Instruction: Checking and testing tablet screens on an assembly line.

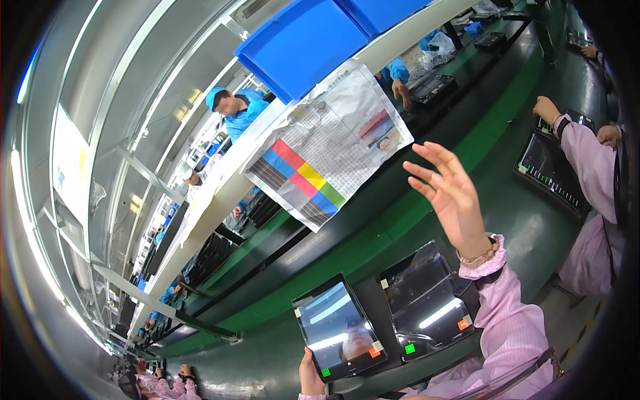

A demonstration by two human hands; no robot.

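My right hand is raised in the air with its fingers spread and nothing in it, in front of the green conveyor belt. A pink sleeve covers that forearm. Low in the picture, my left hand grips the near corner of a glossy dark tablet, which lies flat and carries small green and orange stickers. A second tablet of the same kind lies right beside it, under my right forearm.
A printed sheet with colour bars hangs from a shelf holding blue bins. On the right a co-worker in a pink sleeve handles a dark panel. Across the belt stands a person in blue.
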